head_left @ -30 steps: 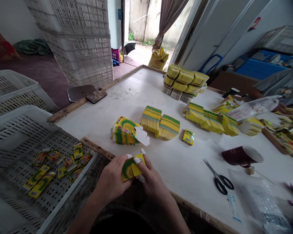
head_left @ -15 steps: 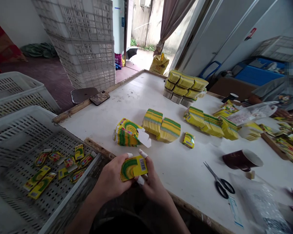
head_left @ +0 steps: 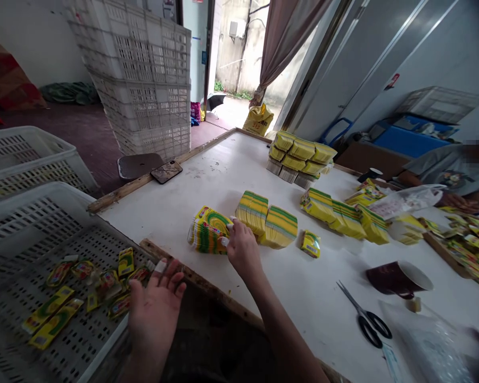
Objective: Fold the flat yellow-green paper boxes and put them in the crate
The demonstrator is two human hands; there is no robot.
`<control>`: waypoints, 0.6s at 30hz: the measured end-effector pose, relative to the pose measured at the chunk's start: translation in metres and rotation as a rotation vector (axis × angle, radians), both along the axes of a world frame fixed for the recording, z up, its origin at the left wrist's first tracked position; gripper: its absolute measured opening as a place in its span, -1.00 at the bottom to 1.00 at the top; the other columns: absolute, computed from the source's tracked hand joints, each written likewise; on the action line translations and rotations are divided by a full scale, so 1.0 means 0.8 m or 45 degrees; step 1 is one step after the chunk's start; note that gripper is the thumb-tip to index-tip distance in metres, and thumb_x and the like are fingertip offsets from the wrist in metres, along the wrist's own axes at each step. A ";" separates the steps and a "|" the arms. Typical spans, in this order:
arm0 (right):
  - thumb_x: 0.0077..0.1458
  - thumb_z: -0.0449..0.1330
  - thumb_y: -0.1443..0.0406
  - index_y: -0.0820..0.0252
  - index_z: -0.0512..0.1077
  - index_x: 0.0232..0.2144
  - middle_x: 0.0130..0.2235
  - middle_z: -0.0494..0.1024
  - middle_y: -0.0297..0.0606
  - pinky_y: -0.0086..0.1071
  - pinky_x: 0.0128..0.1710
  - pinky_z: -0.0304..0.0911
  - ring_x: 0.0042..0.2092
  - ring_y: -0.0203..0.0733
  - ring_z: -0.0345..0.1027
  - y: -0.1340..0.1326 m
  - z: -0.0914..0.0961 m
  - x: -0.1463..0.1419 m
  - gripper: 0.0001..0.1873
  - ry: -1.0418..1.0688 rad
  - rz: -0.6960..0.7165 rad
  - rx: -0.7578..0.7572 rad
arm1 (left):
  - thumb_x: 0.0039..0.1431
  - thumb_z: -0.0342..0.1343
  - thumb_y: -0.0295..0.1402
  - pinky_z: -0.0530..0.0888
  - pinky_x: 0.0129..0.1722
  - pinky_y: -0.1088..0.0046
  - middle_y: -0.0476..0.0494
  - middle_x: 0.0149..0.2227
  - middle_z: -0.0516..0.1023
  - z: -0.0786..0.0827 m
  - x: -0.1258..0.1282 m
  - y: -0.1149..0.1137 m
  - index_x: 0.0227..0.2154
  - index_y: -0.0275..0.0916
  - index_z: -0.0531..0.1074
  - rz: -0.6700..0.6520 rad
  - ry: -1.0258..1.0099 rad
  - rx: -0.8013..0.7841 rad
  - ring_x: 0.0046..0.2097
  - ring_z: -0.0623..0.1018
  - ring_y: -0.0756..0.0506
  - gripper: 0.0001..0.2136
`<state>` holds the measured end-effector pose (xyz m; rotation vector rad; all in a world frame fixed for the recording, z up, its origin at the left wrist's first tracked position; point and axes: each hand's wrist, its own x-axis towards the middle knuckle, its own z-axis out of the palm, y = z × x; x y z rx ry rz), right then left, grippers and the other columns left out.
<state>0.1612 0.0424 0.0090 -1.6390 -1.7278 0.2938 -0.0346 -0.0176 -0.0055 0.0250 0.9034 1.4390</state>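
Observation:
My left hand [head_left: 157, 306] is palm up with fingers apart and holds nothing, above the near edge of the white crate [head_left: 74, 198]. A white cover is on one of its fingertips. My right hand [head_left: 244, 249] reaches over the table, its covered thumb and fingers pinching the end of the top yellow carton [head_left: 215, 219] on a leaning stack of flat cartons. The pinched end is hidden by the fingers. Just behind that hand stand two bundles of yellow-green cartons [head_left: 280, 226]. Several small yellow packs [head_left: 50, 308] lie in the crate.
A small yellow box [head_left: 311, 243], black-handled scissors [head_left: 365, 314], a dark mug [head_left: 397, 279] and clear plastic bags lie rightward. More carton bundles [head_left: 303, 151] stand farther back. A phone [head_left: 166, 172] rests at the left edge. Another person's hands [head_left: 461, 202] are at far right.
The small yellow carton that both hands held is out of them. My left hand has moved left to the crate and opened; my right hand has moved forward onto the carton stack.

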 end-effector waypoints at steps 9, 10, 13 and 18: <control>-0.01 0.13 0.46 0.20 0.19 0.02 -0.22 0.39 -0.18 -0.10 -0.12 0.31 -0.21 -0.05 0.31 -0.004 0.004 -0.010 -0.50 0.177 -0.036 0.025 | -0.11 0.36 -0.06 0.50 -0.49 0.54 -0.08 -0.42 0.61 -0.012 0.025 -0.002 -0.25 -0.25 0.56 -0.224 0.118 0.198 -0.44 0.50 0.00 -0.58; -0.01 0.14 0.45 0.17 0.15 0.02 -0.25 0.36 -0.24 -0.17 -0.20 0.33 -0.26 -0.11 0.31 -0.009 0.006 -0.013 -0.48 0.237 -0.043 0.036 | -0.08 0.35 -0.06 0.50 -0.48 0.52 -0.10 -0.40 0.62 -0.013 0.027 -0.002 -0.24 -0.25 0.56 -0.249 0.126 0.218 -0.43 0.51 -0.02 -0.58; -0.02 0.20 0.40 0.08 0.10 0.00 -0.34 0.30 -0.42 -0.36 -0.39 0.32 -0.40 -0.26 0.28 -0.037 0.009 -0.023 -0.45 0.444 0.063 -0.003 | -0.12 0.37 -0.05 0.54 -0.40 0.48 -0.13 -0.27 0.64 -0.013 0.033 -0.008 -0.21 -0.22 0.57 -0.253 0.141 0.290 -0.31 0.57 -0.07 -0.55; -0.11 0.25 0.47 0.03 0.21 -0.07 -0.34 0.36 -0.45 -0.47 -0.46 0.25 -0.42 -0.33 0.27 -0.109 -0.007 -0.049 -0.45 0.980 0.475 -0.413 | -0.23 0.39 0.02 0.58 -0.26 0.40 -0.04 -0.39 0.64 0.011 0.049 -0.021 -0.37 -0.13 0.59 -0.185 0.058 0.269 -0.26 0.61 -0.13 -0.60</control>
